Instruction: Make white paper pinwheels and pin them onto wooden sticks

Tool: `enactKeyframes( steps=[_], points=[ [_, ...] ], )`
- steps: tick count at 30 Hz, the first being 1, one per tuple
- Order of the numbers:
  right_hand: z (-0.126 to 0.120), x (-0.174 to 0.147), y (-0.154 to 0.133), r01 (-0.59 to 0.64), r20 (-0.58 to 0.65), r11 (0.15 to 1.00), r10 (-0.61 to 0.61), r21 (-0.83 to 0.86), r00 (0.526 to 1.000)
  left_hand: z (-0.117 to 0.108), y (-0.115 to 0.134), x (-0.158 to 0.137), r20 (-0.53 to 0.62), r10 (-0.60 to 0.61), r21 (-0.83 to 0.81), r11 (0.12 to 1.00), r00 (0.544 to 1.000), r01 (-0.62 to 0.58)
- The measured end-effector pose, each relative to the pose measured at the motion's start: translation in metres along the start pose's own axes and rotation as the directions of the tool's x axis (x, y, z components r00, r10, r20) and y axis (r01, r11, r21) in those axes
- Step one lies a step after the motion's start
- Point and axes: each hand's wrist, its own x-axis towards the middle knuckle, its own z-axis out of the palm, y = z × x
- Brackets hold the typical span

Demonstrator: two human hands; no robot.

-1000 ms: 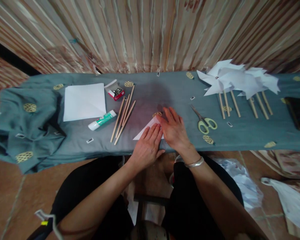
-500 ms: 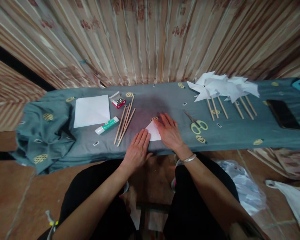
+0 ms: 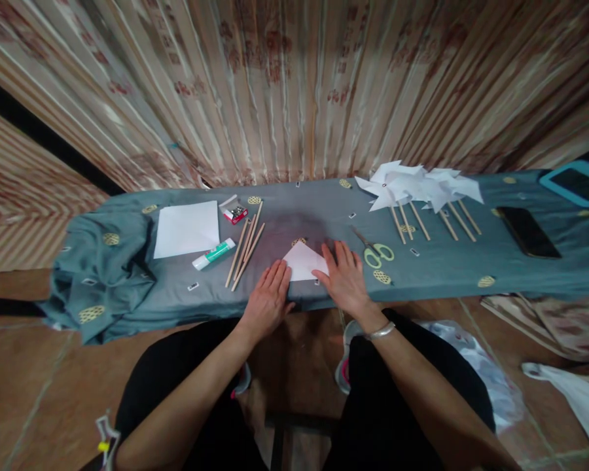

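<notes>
A white sheet of paper folded into a triangle lies on the grey-green cloth, its point facing away from me. Flat on its left corner rests my left hand, fingers stretched out and side by side. My right hand lies at the right corner, fingers extended and the thumb on the paper. To the right of that hand are scissors with light green handles. Several wooden sticks lie left of my left hand, beside a green and white glue stick.
A stack of white paper and a small red box of metal pins are at the left. Several white paper pinwheels on sticks lie at the right, then a black phone and a blue-framed device. Bunched cloth covers the left end.
My right hand has slid to the right along the paper, uncovering more of the triangle. The left hand stays on the left corner. The whole view has shifted slightly.
</notes>
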Motion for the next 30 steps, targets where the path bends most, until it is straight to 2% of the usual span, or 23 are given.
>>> enactKeyframes(
  steps=[4, 8, 14, 18, 21, 25, 30],
  points=[
    [-0.004, -0.017, 0.03, -0.067, -0.047, 0.997, 0.066, -0.025, 0.997, 0.001, 0.0, 0.0, -0.012, 0.005, -0.004, 1.0, 1.0, -0.005],
    [-0.008, -0.023, 0.036, -0.063, -0.106, 0.998, 0.059, -0.029, 0.993, 0.001, 0.0, 0.0, -0.023, 0.007, -0.003, 1.0, 1.0, -0.007],
    [-0.011, -0.009, 0.004, 0.041, -0.143, 0.998, -0.033, 0.054, 0.989, -0.001, 0.005, 0.001, -0.055, 0.018, 0.008, 1.0, 0.998, -0.017],
    [-0.002, 0.001, -0.019, 0.072, -0.066, 0.995, -0.068, 0.064, 0.996, 0.0, 0.007, 0.004, -0.052, 0.004, 0.011, 1.0, 0.999, -0.003],
    [0.006, 0.003, -0.023, 0.047, -0.04, 0.997, -0.045, 0.065, 0.998, -0.001, 0.005, 0.003, -0.031, 0.004, 0.007, 1.0, 1.0, -0.004],
    [0.009, -0.003, -0.007, 0.0, -0.071, 0.999, 0.003, 0.044, 0.997, -0.006, -0.005, -0.007, 0.0, -0.005, 0.009, 1.0, 1.0, 0.005],
    [0.004, -0.016, 0.021, -0.053, -0.111, 0.999, 0.053, 0.002, 0.992, -0.007, -0.021, -0.034, 0.002, -0.05, 0.049, 0.998, 0.999, 0.05]
  ],
)
